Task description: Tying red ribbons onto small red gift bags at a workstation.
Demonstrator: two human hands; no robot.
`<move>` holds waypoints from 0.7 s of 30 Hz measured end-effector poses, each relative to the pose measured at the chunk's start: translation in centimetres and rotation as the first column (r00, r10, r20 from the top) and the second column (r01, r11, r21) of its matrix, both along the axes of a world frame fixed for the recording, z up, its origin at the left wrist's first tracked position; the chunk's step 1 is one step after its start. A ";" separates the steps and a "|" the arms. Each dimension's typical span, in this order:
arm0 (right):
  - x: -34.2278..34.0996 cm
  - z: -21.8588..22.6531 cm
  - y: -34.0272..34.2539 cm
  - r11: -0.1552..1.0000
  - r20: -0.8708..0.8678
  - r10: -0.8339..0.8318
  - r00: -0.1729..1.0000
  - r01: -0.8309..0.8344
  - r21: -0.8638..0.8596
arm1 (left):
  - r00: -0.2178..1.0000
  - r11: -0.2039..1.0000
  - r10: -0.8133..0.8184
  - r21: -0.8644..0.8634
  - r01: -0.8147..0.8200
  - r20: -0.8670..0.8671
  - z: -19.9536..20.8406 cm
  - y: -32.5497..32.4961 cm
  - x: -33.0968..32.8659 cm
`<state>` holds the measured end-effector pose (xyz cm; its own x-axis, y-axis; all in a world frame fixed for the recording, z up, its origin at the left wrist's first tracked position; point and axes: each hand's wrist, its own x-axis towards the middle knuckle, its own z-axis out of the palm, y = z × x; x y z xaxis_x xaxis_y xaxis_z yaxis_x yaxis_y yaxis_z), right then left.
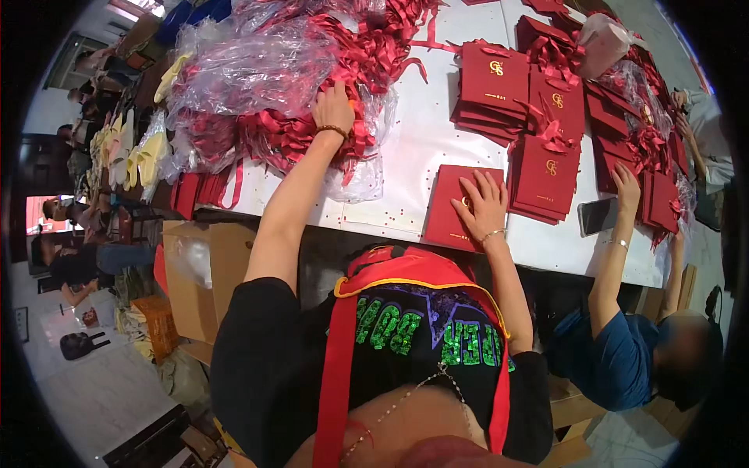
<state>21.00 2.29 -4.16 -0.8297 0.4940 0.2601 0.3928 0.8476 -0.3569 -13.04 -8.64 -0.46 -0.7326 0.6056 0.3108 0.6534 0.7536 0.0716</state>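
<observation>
My left hand, with a beaded bracelet at the wrist, reaches into a heap of shiny red ribbons spilling from clear plastic. Its fingers are curled around some ribbon, the tips partly hidden. Lying flat on a red paper gift bag at the table's near edge is my right hand, fingers spread. Just right of it sits a stack of red gift bags with gold print and ribbon bows. Farther back stands another stack of such bags.
A white-covered table carries everything, with small red specks scattered on it. At right, a co-worker in a blue shirt reaches toward more bags, near a phone. An open cardboard box stands below left. Other people sit at far left.
</observation>
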 end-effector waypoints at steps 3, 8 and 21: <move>0.4 -0.1 -0.2 1.000 0.003 -0.006 1.000 0.006 -0.020 | 0.984 0.984 -0.175 0.041 0.173 0.044 -0.9 -0.4 1.2; 0.9 -0.6 0.0 1.000 0.004 -0.008 1.000 0.008 -0.012 | 0.804 0.792 -0.594 0.147 0.593 -0.044 -1.7 -0.5 10.7; 0.4 -0.7 1.3 0.995 0.119 0.067 0.991 -0.075 0.065 | 0.784 0.869 -0.079 -0.343 0.356 0.616 0.3 -5.4 16.7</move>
<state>21.38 3.60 -4.91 -0.8887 0.4169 0.1909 0.3661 0.8958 -0.2519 3.66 -14.07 -0.15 -0.5164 0.7357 -0.4382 0.7445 0.6386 0.1947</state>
